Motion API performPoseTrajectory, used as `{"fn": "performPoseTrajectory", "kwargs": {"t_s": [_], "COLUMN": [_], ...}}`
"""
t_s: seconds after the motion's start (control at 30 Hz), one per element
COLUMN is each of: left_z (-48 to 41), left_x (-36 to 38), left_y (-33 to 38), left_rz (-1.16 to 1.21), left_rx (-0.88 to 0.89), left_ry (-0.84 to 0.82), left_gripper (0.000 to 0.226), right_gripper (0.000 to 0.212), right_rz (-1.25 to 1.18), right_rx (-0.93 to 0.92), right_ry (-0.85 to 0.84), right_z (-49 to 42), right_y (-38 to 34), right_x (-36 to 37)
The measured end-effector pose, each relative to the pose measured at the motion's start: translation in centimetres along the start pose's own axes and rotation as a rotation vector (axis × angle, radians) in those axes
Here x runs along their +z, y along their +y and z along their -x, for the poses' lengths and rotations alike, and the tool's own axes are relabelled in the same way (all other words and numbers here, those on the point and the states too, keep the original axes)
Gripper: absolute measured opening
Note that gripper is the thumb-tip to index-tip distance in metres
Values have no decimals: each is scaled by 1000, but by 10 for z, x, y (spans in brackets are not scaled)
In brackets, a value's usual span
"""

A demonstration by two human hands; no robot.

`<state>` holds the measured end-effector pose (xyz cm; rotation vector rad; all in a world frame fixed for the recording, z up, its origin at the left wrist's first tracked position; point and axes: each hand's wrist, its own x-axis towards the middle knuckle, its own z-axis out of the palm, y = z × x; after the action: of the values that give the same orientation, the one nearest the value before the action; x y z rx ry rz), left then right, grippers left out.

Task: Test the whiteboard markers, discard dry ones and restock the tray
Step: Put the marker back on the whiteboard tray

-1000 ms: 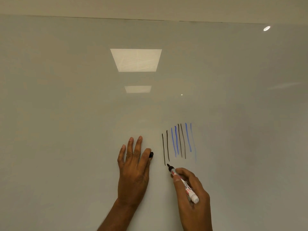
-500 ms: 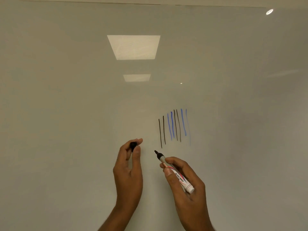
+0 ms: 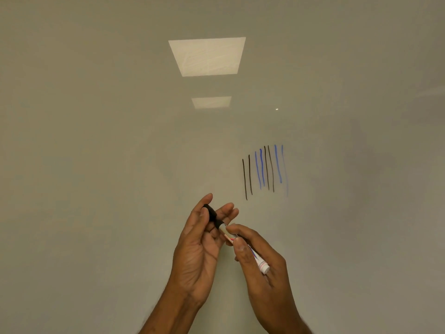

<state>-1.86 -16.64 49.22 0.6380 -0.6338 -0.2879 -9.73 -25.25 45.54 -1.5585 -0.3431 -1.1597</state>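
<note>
Both hands sit lower centre of frame, in front of the whiteboard [image 3: 96,141]. The left hand [image 3: 199,247] has its palm turned toward the camera and is partly closed, with thumb and fingertips pinching the black cap [image 3: 212,213] and the other fingers loosely bent behind it. The right hand [image 3: 265,268] is curled around the marker [image 3: 261,264], thumb and index finger gripping the barrel near the front and the rest of the fingers wrapped under it. The marker lies diagonally, with its white tail toward lower right and its nib end toward upper left. That end meets the cap, so the nib itself is hidden. Can't tell whether the cap is fully seated or only pushed partway on. The two hands are touching or nearly touching at the cap/barrel joint. Right of centre, just above the hands, the board carries a row of near-vertical test strokes [image 3: 263,169], black and blue mixed, with the rightmost blue one faint. Two ceiling light reflections [image 3: 207,56] show in the upper middle of the board.
</note>
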Motion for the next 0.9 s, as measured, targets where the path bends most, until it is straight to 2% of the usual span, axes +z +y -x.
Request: {"fn": "performPoseTrajectory", "kwargs": {"t_s": [0.27, 0.43, 0.6, 0.77, 0.9], "left_z": [15, 21, 24, 33, 46], "left_x": [-4, -6, -19, -44, -75], "left_y": [-6, -9, -8, -6, -9], "left_rz": [-21, 18, 25, -162, -350], "left_rx": [-17, 12, -4, 32, 94], "left_ry": [21, 31, 47, 85, 158], "left_gripper": [25, 25, 26, 30, 32], "right_gripper": [25, 25, 23, 16, 15], "right_rz": [-9, -2, -2, -66, 50], "right_rx": [-18, 0, 40, 132, 211], "right_ry": [55, 87, 13, -36, -45], "right_z": [6, 11, 13, 27, 49], "right_y": [4, 11, 15, 20, 38], "right_x": [6, 13, 15, 15, 22]}}
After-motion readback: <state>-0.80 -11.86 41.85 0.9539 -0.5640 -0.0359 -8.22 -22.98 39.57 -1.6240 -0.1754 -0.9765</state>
